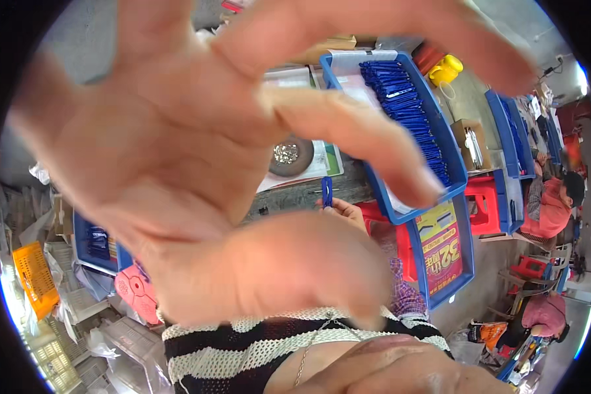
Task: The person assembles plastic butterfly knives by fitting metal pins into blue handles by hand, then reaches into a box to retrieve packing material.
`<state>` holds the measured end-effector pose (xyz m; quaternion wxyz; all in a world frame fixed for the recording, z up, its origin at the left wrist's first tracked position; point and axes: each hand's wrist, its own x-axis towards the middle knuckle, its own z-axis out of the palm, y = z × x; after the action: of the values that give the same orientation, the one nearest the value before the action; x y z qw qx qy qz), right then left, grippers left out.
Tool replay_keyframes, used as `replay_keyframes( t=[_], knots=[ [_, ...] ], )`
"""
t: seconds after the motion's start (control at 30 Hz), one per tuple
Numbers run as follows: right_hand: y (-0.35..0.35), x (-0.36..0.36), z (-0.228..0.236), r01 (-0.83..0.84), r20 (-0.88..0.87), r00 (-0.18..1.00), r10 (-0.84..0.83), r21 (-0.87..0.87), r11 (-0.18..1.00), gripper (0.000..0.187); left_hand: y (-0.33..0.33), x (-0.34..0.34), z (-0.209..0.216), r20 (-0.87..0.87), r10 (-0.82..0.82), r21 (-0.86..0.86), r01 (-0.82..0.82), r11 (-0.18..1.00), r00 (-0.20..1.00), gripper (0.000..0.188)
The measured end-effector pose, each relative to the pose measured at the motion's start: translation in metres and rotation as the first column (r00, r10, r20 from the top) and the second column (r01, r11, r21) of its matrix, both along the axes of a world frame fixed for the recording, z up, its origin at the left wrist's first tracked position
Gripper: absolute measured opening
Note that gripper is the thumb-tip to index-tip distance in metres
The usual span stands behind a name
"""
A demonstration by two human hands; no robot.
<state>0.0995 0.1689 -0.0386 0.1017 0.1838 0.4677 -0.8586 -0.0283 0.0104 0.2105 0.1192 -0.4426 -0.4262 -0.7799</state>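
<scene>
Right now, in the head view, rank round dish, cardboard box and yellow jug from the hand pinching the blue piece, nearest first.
From the right hand:
1. Round dish, just up-left.
2. Cardboard box, right, past blue tray.
3. Yellow jug, far upper right.

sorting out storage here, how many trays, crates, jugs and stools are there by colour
blue trays: 4 (the far right one may be more than one)
red stools: 3 (one partly hidden under a tray)
orange crate: 1
yellow jug-like container: 1
total: 9
</scene>
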Motion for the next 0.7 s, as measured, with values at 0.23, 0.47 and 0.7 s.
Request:
replay_keyframes(
  t=[0.23,0.47,0.7],
  knots=[
    [0.011,0.01,0.011,0.077,-0.013,0.997,-0.076,0.058,0.995,0.026,-0.011,-0.028,-0.054,0.255,-0.363,-0.263,0.425,0.866,0.896,0.034],
    [0.022,0.013,0.015,0.09,-0.011,0.996,-0.089,0.069,0.994,0.026,-0.07,-0.011,-0.178,0.591,0.178,-0.686,0.375,0.624,0.787,0.014],
    [0.029,-0.002,0.017,0.107,-0.017,0.994,-0.106,0.116,0.987,0.024,-0.109,0.006,-0.206,0.58,0.355,-0.715,0.25,0.653,0.734,0.013]
  ],
)
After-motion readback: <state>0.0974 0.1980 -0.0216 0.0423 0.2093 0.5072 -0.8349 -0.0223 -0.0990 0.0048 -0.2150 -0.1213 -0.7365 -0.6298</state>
